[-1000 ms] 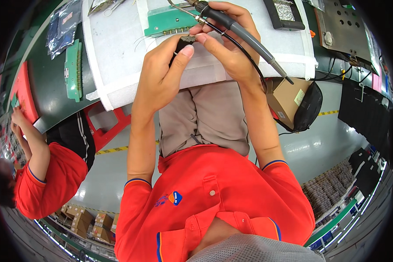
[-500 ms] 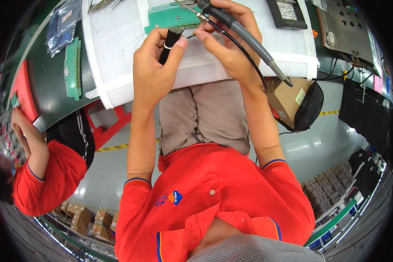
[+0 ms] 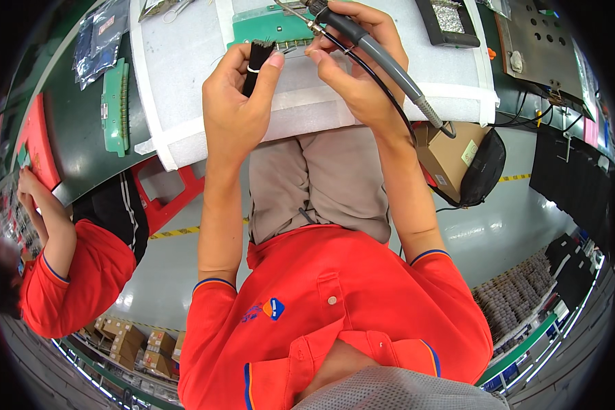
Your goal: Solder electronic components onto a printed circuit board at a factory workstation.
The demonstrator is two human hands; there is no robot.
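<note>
My left hand (image 3: 238, 113) is closed around a bundle of thin black strands (image 3: 257, 60) with a white tie round it. A short thin wire (image 3: 290, 50) sticks out by its fingertips. My right hand (image 3: 365, 85) grips a soldering iron (image 3: 348, 26) with a thick grey cord; a thin black tube with a metal fitting (image 3: 314, 27) runs along it. Thumb and index finger of that hand are pinched together near the wire, and what lies between them is too small to make out. Just beyond both hands lies a green circuit board (image 3: 270, 26) with a row of metal contacts.
White foam sheeting (image 3: 178, 89) covers the work surface. A second green board (image 3: 115, 109) and silvery bags (image 3: 102, 41) lie to the left. A black tray (image 3: 447, 24) and a metal box (image 3: 543, 48) stand at right. At far left a co-worker's hand (image 3: 31, 184) touches a red tray (image 3: 41, 147).
My left hand has moved a little left, away from the right hand, and the black bundle has turned more upright. The gap between the fingertips is wider. My right hand has barely shifted.
</note>
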